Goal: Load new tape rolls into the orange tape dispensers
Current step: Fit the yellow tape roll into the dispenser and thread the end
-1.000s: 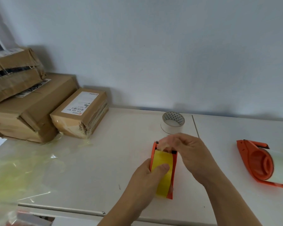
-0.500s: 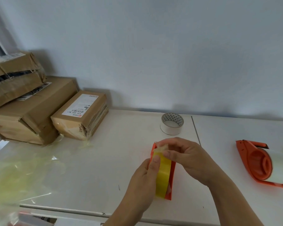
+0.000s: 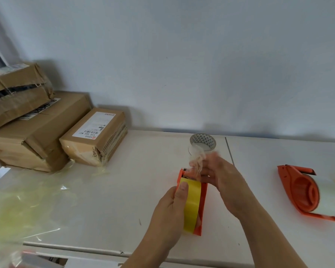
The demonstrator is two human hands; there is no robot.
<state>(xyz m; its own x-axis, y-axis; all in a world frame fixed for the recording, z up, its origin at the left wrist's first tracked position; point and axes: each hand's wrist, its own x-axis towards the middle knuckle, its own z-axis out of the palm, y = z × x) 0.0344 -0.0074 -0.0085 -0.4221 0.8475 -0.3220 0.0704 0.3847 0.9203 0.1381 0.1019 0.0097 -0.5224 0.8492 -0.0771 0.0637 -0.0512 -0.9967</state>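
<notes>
Near the worktop's front edge, the orange tape dispenser [image 3: 203,207] with its yellow tape roll [image 3: 191,204] is gripped by the left hand [image 3: 168,211]. The crumpled tape end [image 3: 196,157] is pinched in the right hand [image 3: 223,178] fingers. Threading is judged underway; next, the end needs drawing flat across the cutter.

The smooth orange plastic dispenser [image 3: 203,207] carries a glossy yellow tape roll [image 3: 191,204]. The matt white tabletop [image 3: 124,190] bears creased brown cardboard boxes [image 3: 93,138] and crinkled, shiny clear film [image 3: 17,206].
</notes>
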